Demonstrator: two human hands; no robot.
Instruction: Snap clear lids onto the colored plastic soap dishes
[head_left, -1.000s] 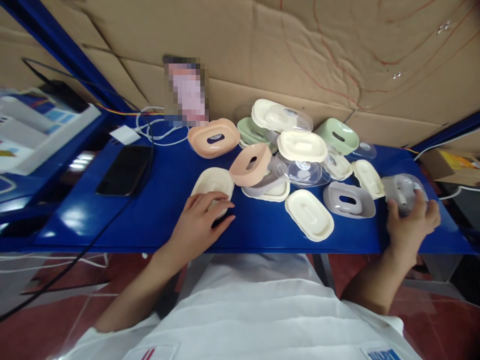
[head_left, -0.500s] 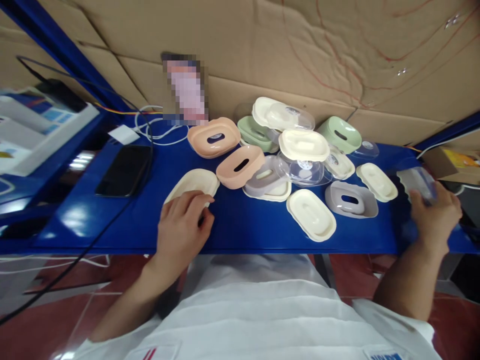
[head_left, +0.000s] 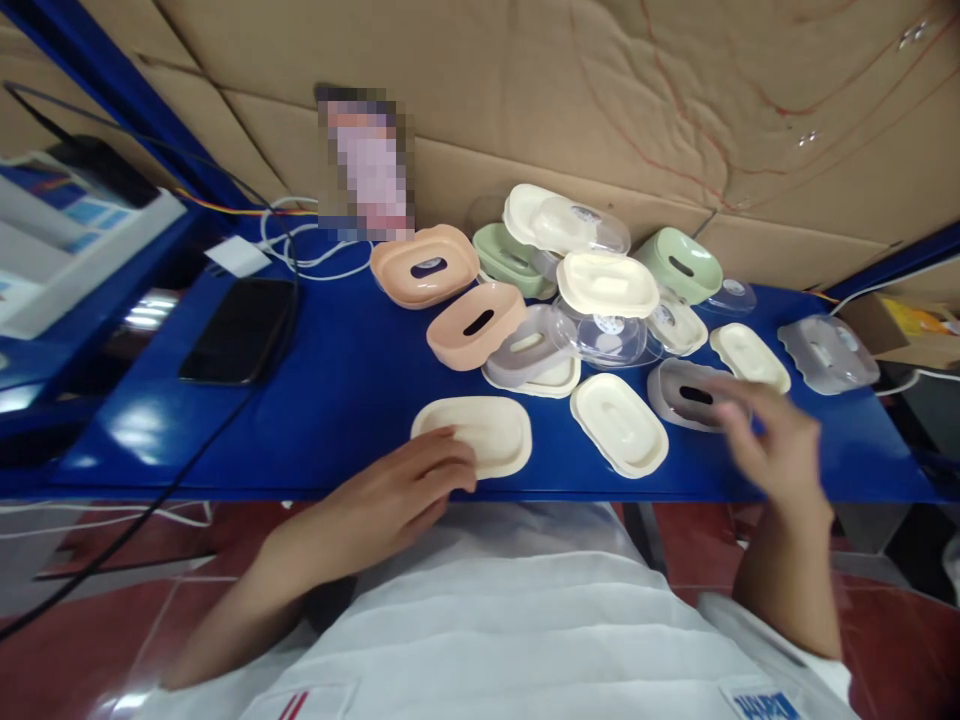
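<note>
My left hand [head_left: 390, 495] rests at the front edge of the blue table [head_left: 337, 400], fingertips touching the left end of a cream oval tray [head_left: 476, 435] that lies flat. My right hand [head_left: 772, 450] hovers, blurred, with fingers spread over a grey oval piece with a slot [head_left: 686, 393], holding nothing. A frosted clear lid [head_left: 827, 353] lies at the table's right end. Another cream tray [head_left: 619, 423] sits between my hands. Behind them is a heap of peach [head_left: 475, 325], green [head_left: 679, 265], cream and clear box parts.
A black phone [head_left: 240, 330] lies at the left with white cables [head_left: 300, 250] and a small white adapter behind it. Cardboard sheets [head_left: 600, 110] form the back wall. A printed box [head_left: 67, 250] stands on the left shelf. A carton [head_left: 907, 330] sits at the far right.
My left hand has slid the cream tray rightward to the front middle. My right hand has let go of the frosted lid at the right end and moved left over the grey piece.
</note>
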